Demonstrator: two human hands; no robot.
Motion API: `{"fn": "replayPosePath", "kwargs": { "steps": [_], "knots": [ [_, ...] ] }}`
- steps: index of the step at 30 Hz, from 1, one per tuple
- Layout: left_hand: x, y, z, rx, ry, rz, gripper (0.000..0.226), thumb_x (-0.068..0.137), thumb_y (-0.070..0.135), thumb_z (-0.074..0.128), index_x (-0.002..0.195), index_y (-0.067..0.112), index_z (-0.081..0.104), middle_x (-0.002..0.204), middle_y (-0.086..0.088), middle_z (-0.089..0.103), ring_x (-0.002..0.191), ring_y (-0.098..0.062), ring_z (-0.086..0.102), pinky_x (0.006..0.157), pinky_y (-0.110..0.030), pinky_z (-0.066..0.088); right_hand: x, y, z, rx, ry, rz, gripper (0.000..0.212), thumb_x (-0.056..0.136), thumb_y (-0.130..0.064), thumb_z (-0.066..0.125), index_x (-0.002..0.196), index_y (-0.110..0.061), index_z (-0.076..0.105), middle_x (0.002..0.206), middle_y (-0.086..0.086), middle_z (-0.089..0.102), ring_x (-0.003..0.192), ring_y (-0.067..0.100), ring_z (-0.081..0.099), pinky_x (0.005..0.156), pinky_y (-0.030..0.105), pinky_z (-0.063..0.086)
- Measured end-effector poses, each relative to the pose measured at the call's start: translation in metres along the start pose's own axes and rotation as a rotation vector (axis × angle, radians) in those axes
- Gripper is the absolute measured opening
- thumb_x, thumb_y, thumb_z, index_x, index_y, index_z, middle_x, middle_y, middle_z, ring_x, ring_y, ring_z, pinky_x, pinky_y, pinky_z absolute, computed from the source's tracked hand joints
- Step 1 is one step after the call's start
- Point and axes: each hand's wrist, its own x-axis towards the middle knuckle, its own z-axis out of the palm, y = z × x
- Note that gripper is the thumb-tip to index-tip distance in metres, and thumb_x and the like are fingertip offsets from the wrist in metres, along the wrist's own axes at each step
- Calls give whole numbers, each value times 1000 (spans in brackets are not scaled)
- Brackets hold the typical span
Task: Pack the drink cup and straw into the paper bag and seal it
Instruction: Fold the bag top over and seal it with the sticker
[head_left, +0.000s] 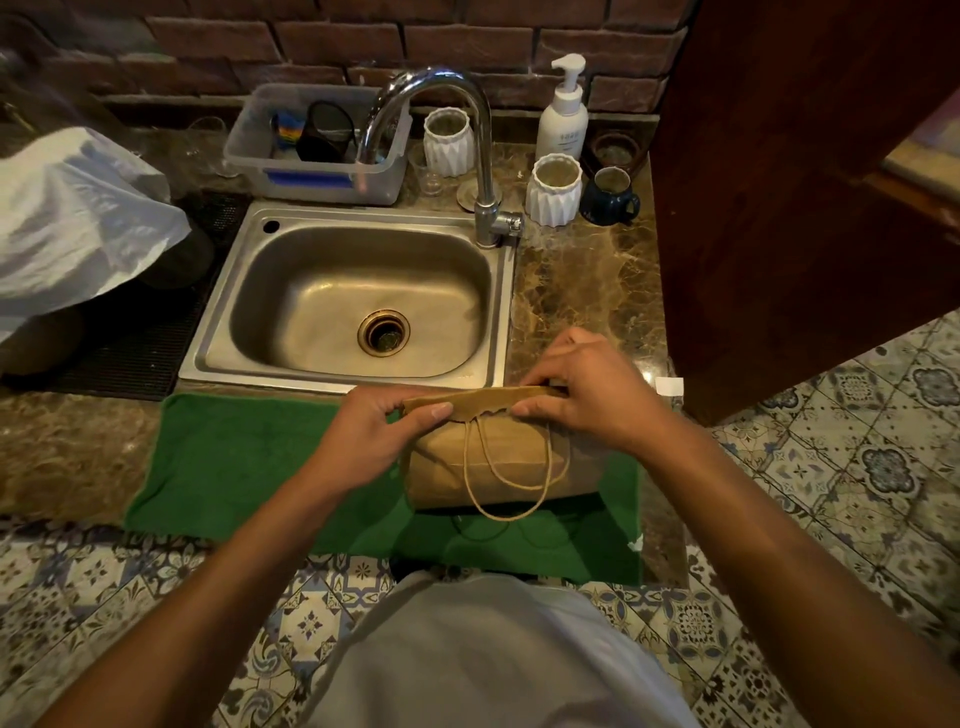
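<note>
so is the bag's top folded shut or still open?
Folded shut. The paper bag has its top edge turned over and pinched flat by the left hand and right hand; handles hang outside. No seal visible.

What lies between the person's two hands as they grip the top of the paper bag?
In the head view, the folded-over top edge of the paper bag spans from the left hand to the right hand; its twine handles hang below.

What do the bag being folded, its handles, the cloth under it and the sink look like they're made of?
Paper bag: matte brown kraft paper, judging by its creases and folded top. Handles: apparently twisted paper cord, tan and rope-like. Green cloth: soft, fuzzy towel fabric, probably terry or microfibre. Sink: brushed stainless steel, with dull grey reflections.
</note>
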Motion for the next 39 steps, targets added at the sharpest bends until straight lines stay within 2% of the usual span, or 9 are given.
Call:
{"fn": "replayPosePath", "kwargs": {
  "steps": [6, 13, 19, 21, 25, 27, 31, 36, 39],
  "knots": [
    [1, -3, -1, 14, 8, -29, 17, 89, 42, 71, 103, 39, 79, 99, 15, 80, 97, -7, 75, 83, -27, 58, -21, 27, -14, -31, 57, -8, 23, 88, -41, 76, 96, -21, 80, 87, -15, 63, 97, 16, 47, 80, 39, 38],
    [-6, -5, -23, -32, 80, -41, 16, 86, 38, 71, 98, 42, 81, 95, 9, 82, 91, -10, 76, 79, -22, 58, -50, 62, -31, -97, 117, 199, 19, 91, -35, 72, 102, -21, 80, 91, -5, 64, 98, 21, 50, 74, 37, 39],
    [-10, 0, -21, -11, 88, -14, 15, 89, 32, 72, 95, 44, 80, 90, 10, 81, 82, -5, 76, 71, -17, 57, -61, 99, -33, 87, 181, 301, 20, 91, -35, 73, 105, -21, 79, 100, -3, 69, 89, 16, 62, 76, 37, 51],
    [-9, 4, -17, -12, 108, -21, 14, 88, 32, 72, 93, 42, 81, 87, 9, 81, 77, -2, 74, 68, -16, 56, -59, 121, -18, 190, 189, 463, 28, 91, -36, 75, 114, -20, 76, 106, -4, 68, 91, 14, 65, 81, 34, 51],
    [-15, 7, -11, -40, 121, -52, 12, 85, 34, 71, 91, 32, 82, 82, 9, 81, 73, 0, 72, 65, -13, 53, -67, 180, 13, 366, 276, 974, 51, 94, -41, 70, 132, -8, 64, 125, 14, 70, 109, 33, 68, 97, 48, 54],
    [-20, 6, -9, -29, 129, -67, 12, 86, 35, 71, 87, 29, 82, 78, 7, 80, 70, -1, 71, 64, -13, 52, -73, 197, 27, 353, 251, 1101, 59, 95, -47, 66, 134, -3, 60, 130, 22, 67, 117, 38, 64, 97, 45, 49],
    [-28, 5, -4, -32, 172, -69, 12, 88, 31, 73, 90, 24, 82, 83, -6, 80, 74, -13, 72, 66, -28, 56, -77, 214, 47, 417, 197, 1153, 55, 95, -48, 66, 127, -3, 66, 127, 21, 67, 116, 40, 62, 95, 46, 48],
    [-33, 6, -1, -33, 199, -88, 13, 87, 31, 71, 93, 23, 81, 84, -6, 80, 74, -13, 73, 68, -27, 57, -74, 225, 56, 463, 254, 1098, 26, 93, -34, 71, 104, -13, 78, 113, 16, 74, 102, 32, 66, 83, 43, 52],
    [-34, 5, 0, -25, 204, -90, 11, 90, 26, 71, 94, 23, 80, 86, -8, 79, 76, -15, 73, 69, -30, 58, -69, 230, 57, 429, 260, 1130, 30, 91, -42, 72, 94, -12, 76, 108, 16, 74, 99, 35, 68, 87, 48, 55]
  ]
}}
